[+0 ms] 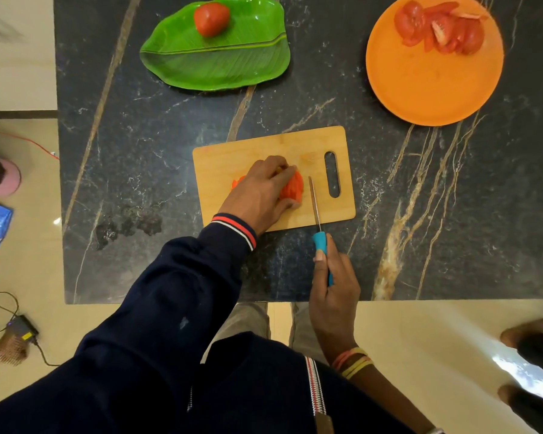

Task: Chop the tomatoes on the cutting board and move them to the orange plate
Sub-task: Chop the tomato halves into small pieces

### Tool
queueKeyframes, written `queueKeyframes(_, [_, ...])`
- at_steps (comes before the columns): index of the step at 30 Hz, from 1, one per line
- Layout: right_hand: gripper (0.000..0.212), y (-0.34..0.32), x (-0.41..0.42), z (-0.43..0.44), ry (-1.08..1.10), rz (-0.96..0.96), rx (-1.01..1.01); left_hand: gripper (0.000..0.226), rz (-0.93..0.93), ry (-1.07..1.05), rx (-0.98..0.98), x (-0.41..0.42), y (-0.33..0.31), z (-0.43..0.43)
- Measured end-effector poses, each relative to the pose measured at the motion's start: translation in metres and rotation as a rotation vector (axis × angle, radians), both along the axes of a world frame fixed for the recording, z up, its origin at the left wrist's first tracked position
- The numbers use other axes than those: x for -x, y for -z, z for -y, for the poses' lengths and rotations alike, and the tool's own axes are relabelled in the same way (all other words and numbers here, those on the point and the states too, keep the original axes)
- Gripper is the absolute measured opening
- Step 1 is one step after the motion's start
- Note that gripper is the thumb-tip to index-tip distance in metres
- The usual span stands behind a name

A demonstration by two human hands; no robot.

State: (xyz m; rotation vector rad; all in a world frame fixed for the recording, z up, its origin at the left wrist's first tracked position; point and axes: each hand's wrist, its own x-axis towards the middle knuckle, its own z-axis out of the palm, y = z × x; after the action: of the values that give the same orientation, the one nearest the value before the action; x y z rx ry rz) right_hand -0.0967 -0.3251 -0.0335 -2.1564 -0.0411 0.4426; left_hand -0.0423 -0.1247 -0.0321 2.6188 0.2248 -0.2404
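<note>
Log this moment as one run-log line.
left hand holds sliced tomato on cutting board | right hand grips knife | orange plate has slices | whole tomato on green plate

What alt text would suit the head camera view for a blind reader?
A person's left hand holds sliced red tomato on a wooden cutting board; the right hand grips a blue-handled knife beside it. Tomato pieces lie on a round orange plate.
</note>
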Motion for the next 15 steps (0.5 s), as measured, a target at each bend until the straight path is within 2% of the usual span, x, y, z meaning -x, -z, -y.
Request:
queueKeyframes(7, [0.045,0.001,0.001,0.002,-0.033,-0.011,-0.003,0.046,0.024,-0.017,-0.041,-0.001,-0.002,0.005])
queueKeyframes(9, [0.045,0.001,0.002,0.001,-0.035,-0.012,-0.007,0.050,0.005,-0.035,-0.040,-0.002,-0.005,0.008])
queueKeyframes(13, [0.041,0.000,0.002,0.002,-0.040,0.001,-0.001,0.074,-0.102,-0.166,-0.027,-0.002,-0.012,0.010])
queueKeyframes(15, [0.042,0.001,0.002,0.003,-0.044,-0.007,-0.003,0.071,-0.183,-0.208,-0.049,-0.004,-0.016,0.015])
